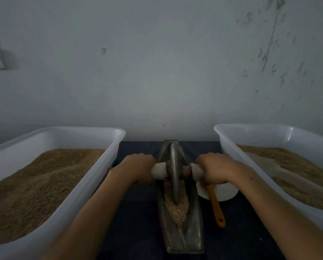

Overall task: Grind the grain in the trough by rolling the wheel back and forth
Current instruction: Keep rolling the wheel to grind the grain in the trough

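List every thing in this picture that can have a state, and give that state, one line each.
Left hand: grips the left handle.
Right hand: grips the right handle.
Wheel: upright in the trough.
Trough: holds grain in its groove.
Grain: piled around the wheel's near side.
Left tub: part filled with brown grain.
Right tub: part filled with brown and paler material.
Orange spoon: rests in the white bowl.

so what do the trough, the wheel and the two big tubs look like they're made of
Trough: looks like cast metal, dull grey with a faint sheen along its sloped walls.
Wheel: likely the same grey metal, a thin matte disc; its axle looks wooden.
Left tub and right tub: white plastic, smooth and slightly translucent, with glossy highlights on the rims.
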